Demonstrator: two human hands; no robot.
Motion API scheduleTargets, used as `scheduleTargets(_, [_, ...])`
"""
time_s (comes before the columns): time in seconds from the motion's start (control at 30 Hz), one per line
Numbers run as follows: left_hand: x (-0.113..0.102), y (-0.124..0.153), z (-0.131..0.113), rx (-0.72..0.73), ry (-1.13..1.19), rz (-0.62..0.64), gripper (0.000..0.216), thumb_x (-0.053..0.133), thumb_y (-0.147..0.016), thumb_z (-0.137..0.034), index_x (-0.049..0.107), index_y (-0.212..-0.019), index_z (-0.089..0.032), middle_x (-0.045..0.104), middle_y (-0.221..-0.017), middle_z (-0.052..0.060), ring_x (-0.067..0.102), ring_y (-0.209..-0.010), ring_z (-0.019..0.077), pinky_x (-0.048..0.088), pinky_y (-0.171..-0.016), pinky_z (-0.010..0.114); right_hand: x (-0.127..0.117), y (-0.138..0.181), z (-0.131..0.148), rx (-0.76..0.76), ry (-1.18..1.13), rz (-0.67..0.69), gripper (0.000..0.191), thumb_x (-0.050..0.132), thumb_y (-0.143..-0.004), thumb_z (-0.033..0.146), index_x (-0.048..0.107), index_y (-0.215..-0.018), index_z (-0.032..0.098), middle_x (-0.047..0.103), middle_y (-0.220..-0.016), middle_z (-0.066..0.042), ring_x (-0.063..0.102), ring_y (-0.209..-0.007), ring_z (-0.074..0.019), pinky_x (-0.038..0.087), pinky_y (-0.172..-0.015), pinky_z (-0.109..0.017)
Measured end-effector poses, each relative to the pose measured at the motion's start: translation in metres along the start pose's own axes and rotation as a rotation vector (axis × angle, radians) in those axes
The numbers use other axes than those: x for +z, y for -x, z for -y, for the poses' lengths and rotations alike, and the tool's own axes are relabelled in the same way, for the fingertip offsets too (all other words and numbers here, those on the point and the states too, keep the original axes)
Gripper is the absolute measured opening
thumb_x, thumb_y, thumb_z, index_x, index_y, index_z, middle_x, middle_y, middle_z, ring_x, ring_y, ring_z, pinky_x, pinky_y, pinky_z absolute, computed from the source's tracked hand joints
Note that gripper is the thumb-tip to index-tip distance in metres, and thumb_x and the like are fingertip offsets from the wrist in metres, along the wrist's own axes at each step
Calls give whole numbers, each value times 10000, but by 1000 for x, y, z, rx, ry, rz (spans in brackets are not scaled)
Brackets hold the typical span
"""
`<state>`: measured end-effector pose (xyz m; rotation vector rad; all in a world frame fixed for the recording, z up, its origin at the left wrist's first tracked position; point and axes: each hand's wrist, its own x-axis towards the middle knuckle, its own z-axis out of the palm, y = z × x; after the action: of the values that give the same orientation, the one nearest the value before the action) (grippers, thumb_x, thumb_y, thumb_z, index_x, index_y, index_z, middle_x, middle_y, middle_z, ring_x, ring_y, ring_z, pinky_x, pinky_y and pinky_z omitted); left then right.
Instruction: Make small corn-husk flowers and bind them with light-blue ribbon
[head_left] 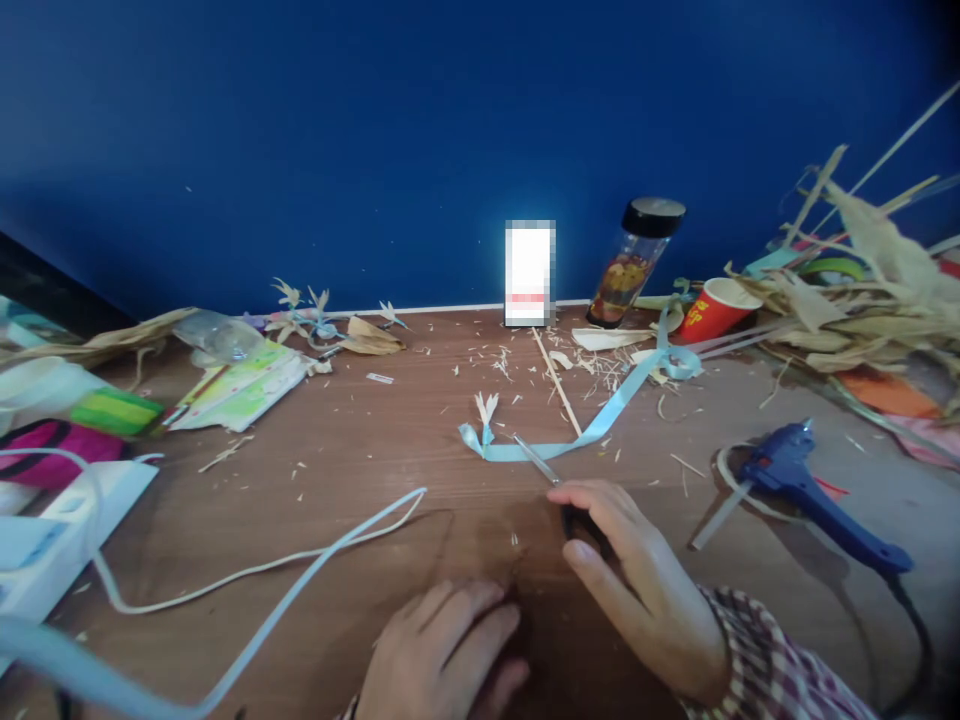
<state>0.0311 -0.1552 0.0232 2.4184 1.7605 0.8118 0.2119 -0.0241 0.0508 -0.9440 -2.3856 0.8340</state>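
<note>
My right hand (637, 580) is on a pair of scissors (541, 462), fingers over the black handle and thumb apart below it. The closed metal blades point away to the upper left, their tips at the light blue ribbon (615, 408). At the ribbon's near left end stands a small pale husk flower (487, 408) with blue at its base. A thin stick (556, 380) reaches down to the ribbon. Low over the table at the front, my left hand (442, 650) has its fingers loosely bent and slightly apart, with nothing seen in them.
A blue glue gun (821, 495) lies at right, with its cord. Dried corn husks (862, 280) and a red paper cup (720, 308) are behind it. At the back stand a lit screen (529, 270) and a bottle (634, 265). A white cable (300, 590) crosses the left.
</note>
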Motion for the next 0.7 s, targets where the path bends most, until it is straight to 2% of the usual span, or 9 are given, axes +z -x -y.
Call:
scheduleTargets(0.13, [0,-37,15,-208,40,-6,200,497,-787,-183,600,-955,-214,639,-910,52,586,-814,173,495,-714,296,2,-10,-8,-94,307,60,257,490,-799,261,510,-1050,209,524,-1049,-72,464,-979,-230,405,-840,-389])
scheduleTargets(0.23, [-7,-51,22,-260,102,11,202,459,-808,-182,594,-956,-209,624,-931,54,578,-841,165,483,-742,290,1,-20,-15,-26,492,74,220,483,-797,247,530,-1007,206,527,-988,-77,495,-866,-222,438,-730,-361])
scheduleTargets(0.27, [-9,-55,25,-284,99,-19,200,452,-810,-178,595,-947,-205,621,-926,54,573,-844,166,476,-754,297,1,-22,-17,-3,523,85,216,484,-796,258,531,-1000,204,525,-972,-76,498,-842,-220,441,-703,-352])
scheduleTargets(0.33, [-12,-65,29,-298,102,1,217,443,-816,-181,582,-980,-206,612,-963,55,561,-881,169,459,-788,310,1,-25,-19,14,549,98,223,480,-798,273,523,-1006,205,524,-957,-72,495,-840,-222,439,-694,-347])
scheduleTargets(0.43, [-10,-81,36,-284,61,-49,259,428,-821,-178,545,-1052,-194,571,-1076,72,511,-998,183,407,-873,339,1,-28,-21,11,542,103,222,468,-808,259,514,-1018,205,527,-958,-66,488,-864,-223,426,-726,-347])
scheduleTargets(0.5, [-6,-92,41,-274,21,-79,256,421,-824,-180,539,-1050,-181,567,-1076,80,500,-1001,189,392,-880,350,2,-28,-22,6,518,110,215,471,-809,244,513,-1016,204,533,-951,-63,487,-868,-217,419,-741,-340])
scheduleTargets(0.57, [0,-100,49,-319,-41,-91,232,415,-825,-192,550,-1013,-172,585,-1013,83,510,-947,201,395,-844,359,2,-28,-23,7,493,104,217,483,-803,235,510,-1017,205,537,-944,-60,486,-870,-212,415,-750,-335])
scheduleTargets(0.7, [10,-111,67,-424,-190,-34,191,457,-797,-288,601,-868,-182,604,-842,75,523,-802,217,391,-759,359,2,-28,-26,8,453,72,215,507,-793,233,510,-1007,213,544,-943,-52,487,-867,-203,413,-746,-324])
